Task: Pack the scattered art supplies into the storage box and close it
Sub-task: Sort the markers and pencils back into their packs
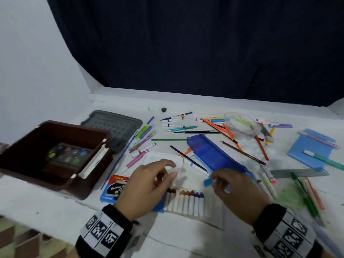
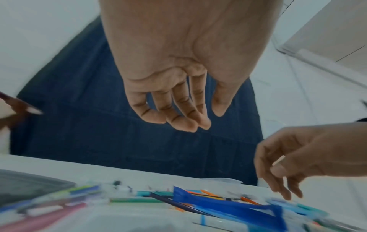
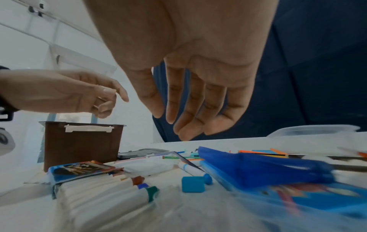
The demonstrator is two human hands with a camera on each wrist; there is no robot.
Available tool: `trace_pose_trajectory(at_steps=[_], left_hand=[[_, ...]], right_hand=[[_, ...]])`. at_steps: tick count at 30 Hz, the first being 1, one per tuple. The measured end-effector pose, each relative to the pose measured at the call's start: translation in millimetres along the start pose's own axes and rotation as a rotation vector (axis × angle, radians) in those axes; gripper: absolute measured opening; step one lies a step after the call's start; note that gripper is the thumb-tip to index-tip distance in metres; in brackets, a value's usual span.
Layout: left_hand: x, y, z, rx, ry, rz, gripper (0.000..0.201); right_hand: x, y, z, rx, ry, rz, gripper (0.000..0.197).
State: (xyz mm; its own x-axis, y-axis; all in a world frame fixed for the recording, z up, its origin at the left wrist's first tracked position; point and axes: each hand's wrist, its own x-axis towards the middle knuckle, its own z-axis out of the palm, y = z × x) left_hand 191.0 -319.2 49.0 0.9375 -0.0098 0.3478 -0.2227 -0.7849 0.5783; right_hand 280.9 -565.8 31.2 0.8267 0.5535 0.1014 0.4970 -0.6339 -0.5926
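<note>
Sitting open to the left of the left hand, the brown storage box holds a paint palette on its floor, and its grey lid lies flat just beyond it on the white surface. Both hands hover low over the near part of the scatter with fingers loosely curved and spread, holding nothing that can be made out. Under the left hand's fingertips lies a row of oil pastels in a clear tray, with a blue printed pack just to its left. The right hand hangs above a small blue cap, apart from it in the right wrist view. Beyond the right hand a blue zip pouch lies slantwise, touching a dark pencil. Farther out, markers cluster beyond the left hand, a clear plastic tub stands among coloured pencils beyond the right hand, and a blue notepad lies far right of it.
</note>
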Motion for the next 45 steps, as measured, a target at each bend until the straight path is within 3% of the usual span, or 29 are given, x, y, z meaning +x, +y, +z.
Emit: trace_pose_trajectory(at_steps=[6,16,21,26,32,36,40,45], left_hand=[[-22,-44,-42,0.035,0.169,-0.147,0.013],[-4,-110,-26,-0.083,0.056,-0.364,0.030],[31,-134,-24,-0.081,-0.006,-0.456,0.042],[56,-145,-18,0.067,-0.050,-0.472,0.037],[101,-152,-19,0.250,-0.060,-0.519,0.049],[132,-159,-12,0.319,-0.133,-0.627,0.045],[141,-167,1,0.374,-0.265,-0.740,0.047],[143,-175,2,0.393,-0.235,-0.699,0.035]], right_hand=[[48,-20,28,-0.082,-0.201,-0.027,0.013],[125,-35,63,-0.247,-0.300,-0.039,0.027],[161,-38,71,-0.388,-0.395,-0.073,0.049],[184,-35,71,-0.524,-0.494,-0.038,0.043],[209,-32,65,-0.407,-0.582,-0.019,0.036],[224,-34,64,-0.353,-0.555,-0.002,0.028],[248,-39,67,-0.305,-0.421,-0.057,0.014],[267,-43,82,-0.377,-0.382,-0.149,0.034]])
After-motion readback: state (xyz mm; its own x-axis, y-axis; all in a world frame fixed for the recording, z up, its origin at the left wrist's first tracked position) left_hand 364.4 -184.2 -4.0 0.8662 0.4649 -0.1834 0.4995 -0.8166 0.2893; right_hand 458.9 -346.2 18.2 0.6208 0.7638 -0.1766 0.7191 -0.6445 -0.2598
